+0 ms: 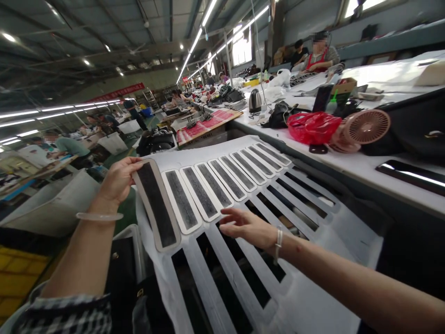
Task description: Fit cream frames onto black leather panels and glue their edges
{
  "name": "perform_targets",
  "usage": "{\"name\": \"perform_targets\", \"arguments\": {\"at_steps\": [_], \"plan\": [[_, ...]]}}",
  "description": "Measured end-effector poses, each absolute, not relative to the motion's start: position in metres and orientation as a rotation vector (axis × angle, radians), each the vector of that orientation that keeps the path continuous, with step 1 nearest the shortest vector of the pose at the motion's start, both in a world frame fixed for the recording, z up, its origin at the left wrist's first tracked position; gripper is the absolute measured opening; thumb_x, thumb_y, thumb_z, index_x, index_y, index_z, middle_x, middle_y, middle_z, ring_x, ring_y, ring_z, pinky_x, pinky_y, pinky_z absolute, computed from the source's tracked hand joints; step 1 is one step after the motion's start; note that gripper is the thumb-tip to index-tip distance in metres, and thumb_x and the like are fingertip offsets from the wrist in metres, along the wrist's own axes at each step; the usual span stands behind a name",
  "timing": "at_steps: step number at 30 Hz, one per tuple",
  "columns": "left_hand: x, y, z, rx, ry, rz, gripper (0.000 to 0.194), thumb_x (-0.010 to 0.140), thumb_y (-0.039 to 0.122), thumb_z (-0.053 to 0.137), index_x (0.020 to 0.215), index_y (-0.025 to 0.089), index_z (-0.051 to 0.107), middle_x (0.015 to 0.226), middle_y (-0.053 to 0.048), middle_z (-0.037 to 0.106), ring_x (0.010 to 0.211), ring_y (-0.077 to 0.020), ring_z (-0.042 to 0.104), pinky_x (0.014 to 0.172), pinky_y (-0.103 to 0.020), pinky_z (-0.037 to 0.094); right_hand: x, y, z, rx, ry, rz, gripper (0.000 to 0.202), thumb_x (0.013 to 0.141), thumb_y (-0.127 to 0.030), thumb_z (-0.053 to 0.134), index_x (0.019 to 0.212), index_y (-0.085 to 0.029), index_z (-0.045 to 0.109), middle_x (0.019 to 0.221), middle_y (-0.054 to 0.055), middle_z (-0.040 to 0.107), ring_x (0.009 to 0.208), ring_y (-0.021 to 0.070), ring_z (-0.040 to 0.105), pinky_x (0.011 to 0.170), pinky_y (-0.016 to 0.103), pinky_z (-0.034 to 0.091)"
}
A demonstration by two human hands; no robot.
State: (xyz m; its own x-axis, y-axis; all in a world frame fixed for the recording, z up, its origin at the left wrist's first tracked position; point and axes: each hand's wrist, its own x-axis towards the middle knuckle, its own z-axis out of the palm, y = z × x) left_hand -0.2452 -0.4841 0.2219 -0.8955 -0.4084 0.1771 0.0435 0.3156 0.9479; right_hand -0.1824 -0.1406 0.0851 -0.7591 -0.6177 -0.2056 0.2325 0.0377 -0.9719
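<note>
My left hand (pixel 116 183) pinches the upper end of a long rounded panel (pixel 158 208), beige-edged with a black strip down its middle. That panel is at the left end of a row of similar white-edged panels (pixel 182 199), which lie side by side on a white slotted sheet (pixel 222 264). Long rectangular openings run through the sheet nearer me. Over the sheet, close to the lower ends of the panels, my right hand (pixel 248 227) is held with its fingers stretched out and nothing in them.
On the white table (pixel 368 171) at right are a pink fan (pixel 368 127), a red plastic bag (pixel 314 127), a phone (pixel 413 174) and a kettle (pixel 255 100). A red-topped board (pixel 208 125) lies beyond the sheet. A pale bin (pixel 52 199) stands left. People work farther back.
</note>
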Motion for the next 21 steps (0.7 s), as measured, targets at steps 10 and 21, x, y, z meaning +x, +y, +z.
{"name": "perform_targets", "arguments": {"at_steps": [10,21], "plan": [[-0.2,-0.454,0.211,0.252,-2.158,-1.569,0.017,0.065,0.031,0.067,0.08,0.025,0.062,0.079,0.004,0.068,0.084,-0.0207,0.067,0.07,-0.029,0.056,-0.176,-0.282,0.089,-0.372,1.684,-1.868,0.053,0.075,-0.034,0.074,0.124,-0.019,0.06,0.1,0.005,0.069,0.087,0.0199,0.066,0.069,0.027,0.05],[-0.159,-0.482,0.106,0.492,-2.491,-0.665,0.063,0.081,0.043,0.052,0.14,0.027,0.039,0.158,-0.006,0.024,0.146,-0.0275,0.018,0.12,-0.043,0.018,-0.23,-0.25,0.122,-0.258,1.604,-2.073,0.013,0.086,-0.029,0.066,0.086,-0.015,0.067,0.072,0.001,0.068,0.073,0.0155,0.065,0.072,0.03,0.054]]}}
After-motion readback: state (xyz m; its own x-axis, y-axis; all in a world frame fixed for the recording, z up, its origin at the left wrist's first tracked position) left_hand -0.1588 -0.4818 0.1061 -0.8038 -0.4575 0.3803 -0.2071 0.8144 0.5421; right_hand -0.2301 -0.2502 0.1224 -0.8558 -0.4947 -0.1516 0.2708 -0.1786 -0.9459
